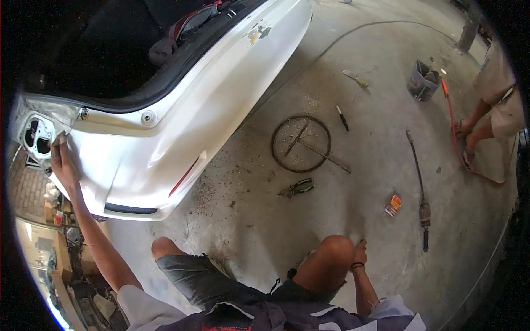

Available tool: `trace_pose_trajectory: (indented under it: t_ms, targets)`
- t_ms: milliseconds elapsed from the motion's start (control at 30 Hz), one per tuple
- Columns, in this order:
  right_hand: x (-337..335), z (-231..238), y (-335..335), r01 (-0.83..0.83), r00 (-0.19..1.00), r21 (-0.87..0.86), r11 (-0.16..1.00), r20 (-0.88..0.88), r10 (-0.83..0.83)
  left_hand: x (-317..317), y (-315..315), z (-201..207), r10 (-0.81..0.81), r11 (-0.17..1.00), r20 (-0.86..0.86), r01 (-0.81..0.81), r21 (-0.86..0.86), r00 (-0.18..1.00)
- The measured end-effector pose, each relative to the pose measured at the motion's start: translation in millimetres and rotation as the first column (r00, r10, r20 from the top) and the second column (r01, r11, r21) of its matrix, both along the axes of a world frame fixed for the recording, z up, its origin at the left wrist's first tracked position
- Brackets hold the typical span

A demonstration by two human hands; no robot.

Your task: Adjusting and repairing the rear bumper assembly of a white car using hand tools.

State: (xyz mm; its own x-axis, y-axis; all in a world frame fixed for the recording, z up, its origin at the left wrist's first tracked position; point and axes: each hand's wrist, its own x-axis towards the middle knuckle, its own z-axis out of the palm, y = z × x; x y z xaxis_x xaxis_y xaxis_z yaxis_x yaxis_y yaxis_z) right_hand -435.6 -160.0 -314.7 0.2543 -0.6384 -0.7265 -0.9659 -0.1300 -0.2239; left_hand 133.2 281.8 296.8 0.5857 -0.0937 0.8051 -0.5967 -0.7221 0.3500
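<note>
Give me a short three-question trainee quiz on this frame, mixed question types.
1. True or false: the left hand touches the white car rear bumper beside the empty tail-light opening.
2. What lies just below the rusty metal ring on the concrete floor? A) green-handled pliers B) grey bucket
3. Where does the right hand rest?

Key: 1 true; 2 A; 3 by the person's right knee.

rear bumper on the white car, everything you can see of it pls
The rear bumper is glossy white, seemingly painted plastic, curving across the upper left below the open boot. It carries a slim red reflector low down, a dark slot near its bottom edge and a chipped patch of paint toward its far end. At the near corner the tail-light opening is bare. The left hand rests there; the right hand does not touch it.
</note>
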Motion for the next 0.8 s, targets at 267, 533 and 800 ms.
trace_pose_trajectory:
  t_ms: [267,533,800]
  targets:
    - [0.0,-29.7,32.9,-0.065,0.967,-0.123,0.990,0.236,0.093,14.0,18.9,-0.2,0.087,0.996,0.014,-0.086,-0.008,0.996]
    - [-12.1,-47.5,16.6,-0.023,0.856,-0.249,0.968,0.495,0.148,20.0,-98.0,-15.9,0.140,0.863,0.199,-0.218,0.455,0.970]
    - [-24.9,-33.7,23.9,0.029,0.804,-0.574,0.818,0.500,0.322,98.1,-274.7,-116.6,0.106,0.573,-0.299,0.187,0.798,0.948]
